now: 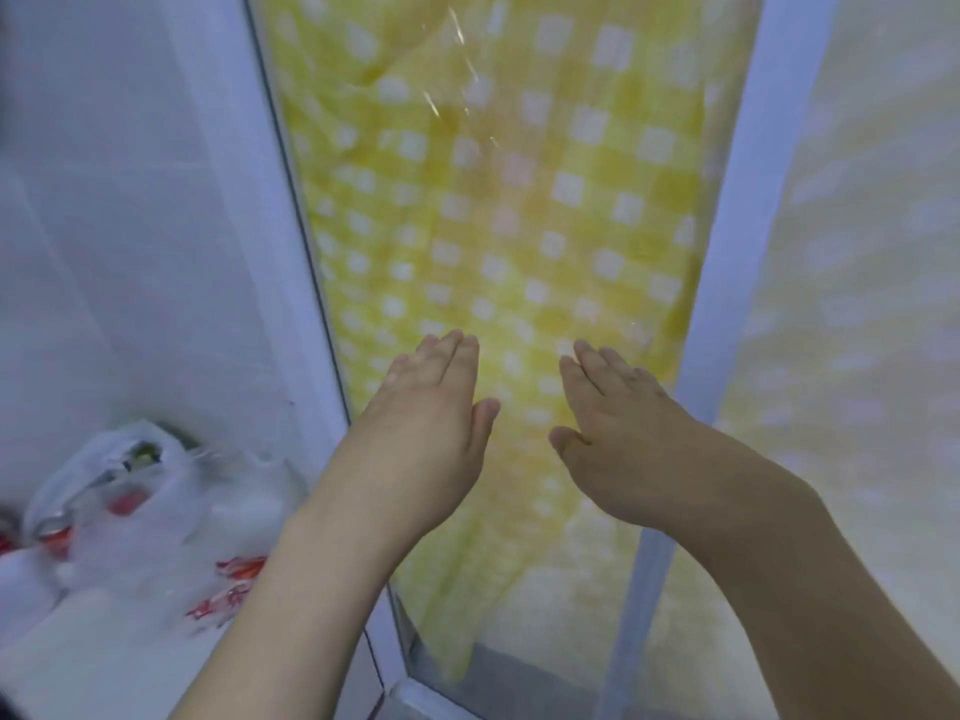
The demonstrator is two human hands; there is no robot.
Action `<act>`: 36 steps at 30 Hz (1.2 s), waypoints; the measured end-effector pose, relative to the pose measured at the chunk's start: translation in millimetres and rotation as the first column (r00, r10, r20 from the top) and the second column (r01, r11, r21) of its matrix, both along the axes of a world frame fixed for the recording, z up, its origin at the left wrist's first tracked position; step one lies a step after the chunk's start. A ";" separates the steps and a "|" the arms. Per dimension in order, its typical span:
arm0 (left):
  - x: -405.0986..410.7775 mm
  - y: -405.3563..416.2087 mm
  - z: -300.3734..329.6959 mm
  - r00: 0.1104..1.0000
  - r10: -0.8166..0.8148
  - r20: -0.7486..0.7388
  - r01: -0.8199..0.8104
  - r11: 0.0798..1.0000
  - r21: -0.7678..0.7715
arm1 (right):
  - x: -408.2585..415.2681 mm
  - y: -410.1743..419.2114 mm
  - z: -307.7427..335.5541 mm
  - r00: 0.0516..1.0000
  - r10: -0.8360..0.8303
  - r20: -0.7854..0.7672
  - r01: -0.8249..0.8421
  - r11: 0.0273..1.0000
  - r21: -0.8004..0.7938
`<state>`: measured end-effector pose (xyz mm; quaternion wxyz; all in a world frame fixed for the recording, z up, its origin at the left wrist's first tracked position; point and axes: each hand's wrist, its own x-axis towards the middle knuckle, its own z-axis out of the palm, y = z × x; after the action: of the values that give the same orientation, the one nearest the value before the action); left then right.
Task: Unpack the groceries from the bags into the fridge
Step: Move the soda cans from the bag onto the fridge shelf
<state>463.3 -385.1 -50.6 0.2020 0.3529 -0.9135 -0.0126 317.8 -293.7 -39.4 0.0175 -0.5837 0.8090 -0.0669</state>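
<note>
My left hand [434, 423] and my right hand [618, 433] are stretched forward side by side, fingers straight, holding nothing. They hover in front of a glass-fronted panel [498, 210] with a yellow-and-white checked cloth behind it. Whether the hands touch the glass is unclear. At the lower left stand white plastic grocery bags [135, 517] with red print; red-capped items and something green show through the top. The view is blurred.
A white frame post [291, 283] runs left of the glass and another white post [737, 252] to its right. Pale tiled wall fills the left side. A sheer checked curtain [857, 330] hangs at the right.
</note>
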 end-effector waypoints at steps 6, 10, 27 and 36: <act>93.2 -15.6 -6.8 0.971 0.238 -0.025 -0.238 0.971 0.024 | 73.0 -59.9 -11.8 0.962 0.272 -0.008 -0.272 0.962 -0.011; 163.4 -19.5 -9.7 0.908 0.419 -0.015 -0.419 0.908 0.003 | 134.6 -94.2 -15.1 0.895 0.445 0.015 -0.445 0.895 0.000; 357.0 -43.1 -42.1 0.651 0.759 0.015 -0.754 0.644 0.128 | 323.6 -198.5 -48.9 0.630 0.767 0.119 -0.775 0.631 0.033; 379.9 -132.3 -52.9 0.608 0.793 0.027 -0.788 0.600 0.137 | 347.4 -304.8 -66.5 0.568 0.805 0.173 -0.820 0.572 0.026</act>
<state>843.2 -517.4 -103.5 0.1792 0.7330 -0.6562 0.0099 665.3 -598.5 -106.0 0.1340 -0.8819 0.4491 -0.0508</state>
